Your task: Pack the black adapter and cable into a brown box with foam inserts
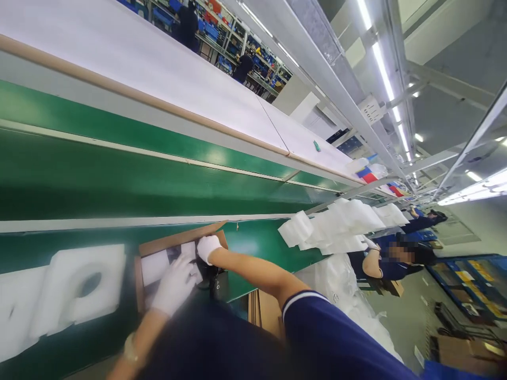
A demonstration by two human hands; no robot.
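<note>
An open brown cardboard box [140, 285] lies on the green bench, with white foam blocks [155, 267] and dark parts inside. My left hand [176, 285], in a white glove, rests over the box contents with its fingers stretched out, slightly blurred. At the box's right end, my gloved right hand [208, 248] has its fingers curled down; what they grip is hidden. Just below it is a black object with a cable [217, 282], partly covered by my body.
White foam sheets [95, 285] with a cut-out lie left of the box. Stacked white foam bags [336, 224] are at the right, near a co-worker [396, 258]. Flat cardboard [265, 311] stands below the bench edge. A white shelf [198, 79] runs above.
</note>
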